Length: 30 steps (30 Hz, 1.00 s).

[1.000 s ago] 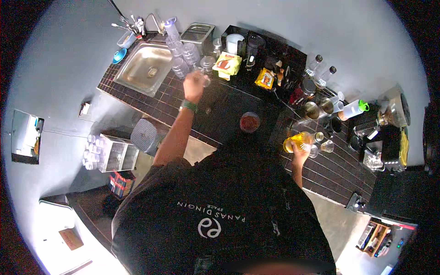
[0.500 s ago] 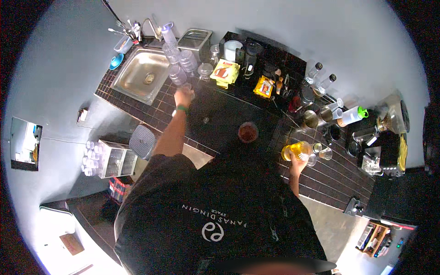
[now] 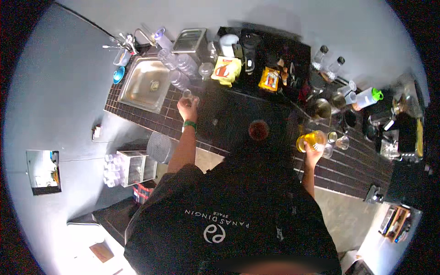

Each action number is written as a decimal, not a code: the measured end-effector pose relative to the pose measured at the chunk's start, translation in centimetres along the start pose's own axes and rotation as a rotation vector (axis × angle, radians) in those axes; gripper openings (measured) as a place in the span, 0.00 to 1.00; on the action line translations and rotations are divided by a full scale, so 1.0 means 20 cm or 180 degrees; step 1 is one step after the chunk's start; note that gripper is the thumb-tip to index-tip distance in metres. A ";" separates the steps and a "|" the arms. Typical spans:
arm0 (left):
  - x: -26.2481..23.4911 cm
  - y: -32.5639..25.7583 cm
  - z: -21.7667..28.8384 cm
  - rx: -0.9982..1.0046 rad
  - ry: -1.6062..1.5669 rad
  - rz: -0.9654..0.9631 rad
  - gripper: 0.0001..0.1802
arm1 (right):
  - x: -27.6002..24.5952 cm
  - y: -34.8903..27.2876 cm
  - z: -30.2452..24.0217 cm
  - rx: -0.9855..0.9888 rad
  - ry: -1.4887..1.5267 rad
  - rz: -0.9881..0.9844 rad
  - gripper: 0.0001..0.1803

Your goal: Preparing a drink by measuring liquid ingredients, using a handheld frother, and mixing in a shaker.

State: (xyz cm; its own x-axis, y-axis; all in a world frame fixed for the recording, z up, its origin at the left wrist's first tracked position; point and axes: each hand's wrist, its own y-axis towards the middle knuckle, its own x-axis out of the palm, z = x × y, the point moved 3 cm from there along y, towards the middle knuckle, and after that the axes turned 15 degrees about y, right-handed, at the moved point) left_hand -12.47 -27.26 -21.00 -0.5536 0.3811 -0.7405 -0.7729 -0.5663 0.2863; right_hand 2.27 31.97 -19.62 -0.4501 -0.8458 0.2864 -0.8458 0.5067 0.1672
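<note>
At the left edge of the black mat, my left hand (image 3: 187,110) is closed round a small clear glass (image 3: 187,94), close to the stacked clear glasses (image 3: 179,79). Over on the right, my right hand (image 3: 313,151) grips a clear glass jug (image 3: 316,139) of yellow liquid, tilted to the left. Part of the jug is hidden behind my fingers. Between my hands, a round glass (image 3: 259,130) with reddish-brown contents stands on the black mat (image 3: 229,110). A small pale piece (image 3: 215,122) lies on that mat, too small to name.
A steel sink (image 3: 144,85) is set in the tiled counter at left. A yellow packet (image 3: 227,71) and an orange packet (image 3: 270,79) lie at the back. Small glasses (image 3: 342,142) stand beside the jug; farther right are a green-capped bottle (image 3: 366,98) and metal jugs (image 3: 322,108).
The view has shifted, so the counter appears farther right. My left hand still holds the small glass, now more plainly seen, and my right hand still holds the jug.
</note>
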 end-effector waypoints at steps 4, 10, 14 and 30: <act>-0.12 -0.24 -0.02 -0.0134 -0.0298 0.0212 0.26 | -0.01 -0.01 0.06 0.0127 -0.0029 -0.0063 0.37; -0.18 -0.57 0.31 0.0970 0.0064 -0.1250 0.29 | -0.09 0.03 0.14 0.0033 0.0021 0.0158 0.38; -0.11 -0.55 0.31 0.1863 0.0645 -0.1083 0.23 | -0.14 0.11 0.24 0.0168 -0.0750 -0.0160 0.44; -0.62 -0.83 1.98 0.3659 -0.1157 -0.2228 0.22 | 0.09 -0.01 -0.09 -0.0003 -0.0544 -0.0266 0.45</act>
State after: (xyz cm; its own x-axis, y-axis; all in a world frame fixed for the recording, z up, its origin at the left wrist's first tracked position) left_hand -5.14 6.45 7.50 0.1375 0.5992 -0.7887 -0.6400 0.6615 0.3909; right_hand 2.13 30.56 -17.48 -0.4205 -0.9009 0.1069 -0.8820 0.4336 0.1845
